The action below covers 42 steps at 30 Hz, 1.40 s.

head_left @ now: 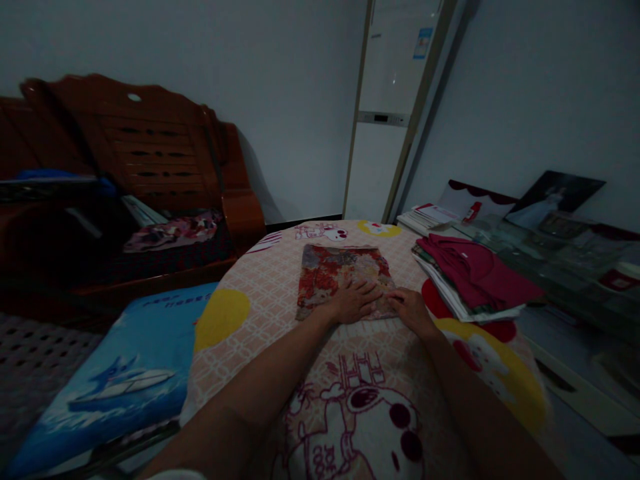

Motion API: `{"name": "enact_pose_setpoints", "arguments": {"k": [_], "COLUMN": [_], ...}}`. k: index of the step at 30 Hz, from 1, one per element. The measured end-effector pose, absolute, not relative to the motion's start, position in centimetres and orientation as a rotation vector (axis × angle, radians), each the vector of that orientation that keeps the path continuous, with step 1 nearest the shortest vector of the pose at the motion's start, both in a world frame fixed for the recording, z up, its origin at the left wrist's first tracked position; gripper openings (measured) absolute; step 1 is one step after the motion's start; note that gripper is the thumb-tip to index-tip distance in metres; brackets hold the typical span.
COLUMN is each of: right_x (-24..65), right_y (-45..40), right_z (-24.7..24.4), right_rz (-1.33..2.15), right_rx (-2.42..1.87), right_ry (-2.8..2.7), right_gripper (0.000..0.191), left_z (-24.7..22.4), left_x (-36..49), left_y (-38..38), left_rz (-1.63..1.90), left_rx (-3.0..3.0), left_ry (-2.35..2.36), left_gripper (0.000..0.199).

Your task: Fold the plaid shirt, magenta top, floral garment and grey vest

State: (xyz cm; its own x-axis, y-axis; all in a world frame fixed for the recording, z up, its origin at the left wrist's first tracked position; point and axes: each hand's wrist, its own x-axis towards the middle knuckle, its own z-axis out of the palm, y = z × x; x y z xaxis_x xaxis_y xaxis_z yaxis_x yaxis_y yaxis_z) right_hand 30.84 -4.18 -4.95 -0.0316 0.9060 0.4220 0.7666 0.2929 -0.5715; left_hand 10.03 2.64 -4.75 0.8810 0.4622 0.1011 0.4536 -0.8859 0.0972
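Observation:
A folded patterned cloth [325, 277] in red, grey and brown lies on the table cover in the middle of the head view. My left hand [354, 301] rests flat over its lower middle, fingers spread to the right. At the cloth's right edge, my right hand [411, 310] has its fingers bent together on the edge. The fold under the fingers is partly hidden.
A pile of folded clothes with a magenta shirt [480, 270] on top sits at the table's right. The cover [280, 360] has cartoon prints. To the left stand a wooden sofa [150, 153] and a blue printed board or mat [135, 373]. A glass-topped cabinet [565, 273] borders the right.

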Motion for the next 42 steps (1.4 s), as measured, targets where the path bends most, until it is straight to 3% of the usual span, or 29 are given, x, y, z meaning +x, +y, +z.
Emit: {"name": "enact_pose_setpoints", "arguments": {"k": [42], "right_x": [31.03], "right_y": [-4.16], "right_z": [-5.27], "right_rz": [0.254], "right_rx": [-1.501], "right_ry": [-1.825], "right_gripper": [0.019], "left_z": [-5.34], "left_x": [9.92], "left_y": [2.79], "left_rz": [0.231], "left_rx": [2.971], "left_ry": [0.727], "left_gripper": [0.054]}}
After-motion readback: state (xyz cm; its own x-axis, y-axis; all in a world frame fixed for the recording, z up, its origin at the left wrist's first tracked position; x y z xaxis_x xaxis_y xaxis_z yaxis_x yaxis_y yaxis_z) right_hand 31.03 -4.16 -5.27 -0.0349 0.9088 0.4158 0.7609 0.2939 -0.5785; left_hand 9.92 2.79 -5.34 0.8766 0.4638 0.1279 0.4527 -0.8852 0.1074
